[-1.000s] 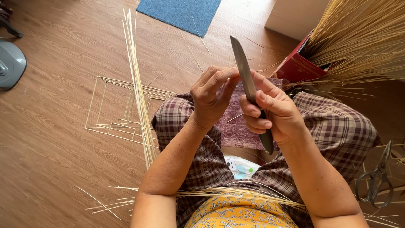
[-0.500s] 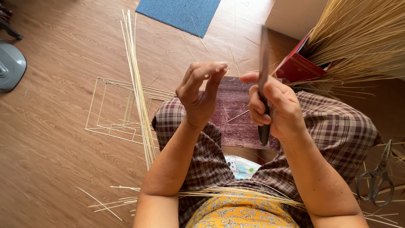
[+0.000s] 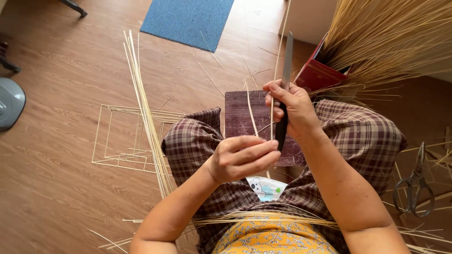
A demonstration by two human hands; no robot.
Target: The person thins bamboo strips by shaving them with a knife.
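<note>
- Head view: the right hand (image 3: 293, 109) is clenched around a knife (image 3: 284, 94) by its dark handle, with the blade pointing up and away from the body.
- The left hand (image 3: 240, 157) sits lower, fingers pressed flat together, pinching the near end of a thin straw stick (image 3: 273, 89); the stick runs up beside the blade, under the right thumb.
- Both hands hover over a dark wooden board (image 3: 245, 120) lying between the knees in checked trousers.
- A bundle of straw sticks (image 3: 146, 117) lies on the wooden floor to the left, across a square stick frame (image 3: 123, 138).
- Scissors (image 3: 414, 183) lie on the right; more straw fans from a red box (image 3: 320, 75).
</note>
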